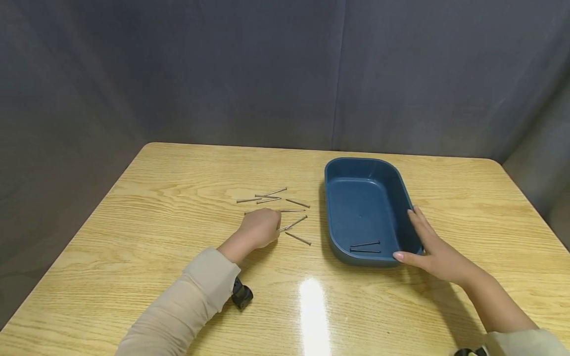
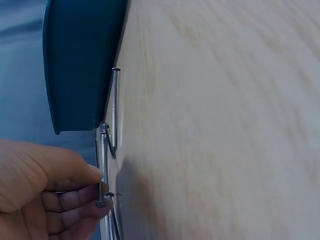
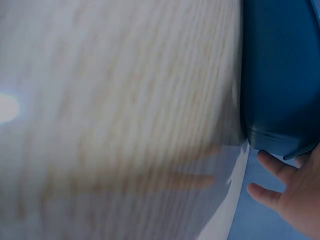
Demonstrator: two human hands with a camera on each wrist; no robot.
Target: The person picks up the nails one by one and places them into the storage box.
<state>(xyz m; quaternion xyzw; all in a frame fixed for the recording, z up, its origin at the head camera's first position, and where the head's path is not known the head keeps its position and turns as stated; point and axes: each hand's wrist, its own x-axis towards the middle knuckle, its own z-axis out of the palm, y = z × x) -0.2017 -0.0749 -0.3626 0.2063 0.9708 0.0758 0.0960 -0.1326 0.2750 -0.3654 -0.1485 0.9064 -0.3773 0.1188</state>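
My left hand [image 1: 261, 228] is low over a loose group of metal nails [image 1: 297, 239] on the table. In the left wrist view its thumb and fingers pinch a nail [image 2: 100, 195], head downward in that picture; in the head view the hand mostly hides it. To the right of the nails stands a blue plastic bin [image 1: 359, 207], with two nails [image 1: 365, 250] lying at its near end. My right hand [image 1: 438, 254] rests at the bin's near right corner, thumb on the rim and fingers extended along the outer side.
The wooden table [image 1: 178, 173] has a pale grain and a bright light reflection near its front. Dark grey curtains [image 1: 240, 74] hang behind it and at the sides. A black wrist camera [image 1: 242, 294] sits under the left sleeve.
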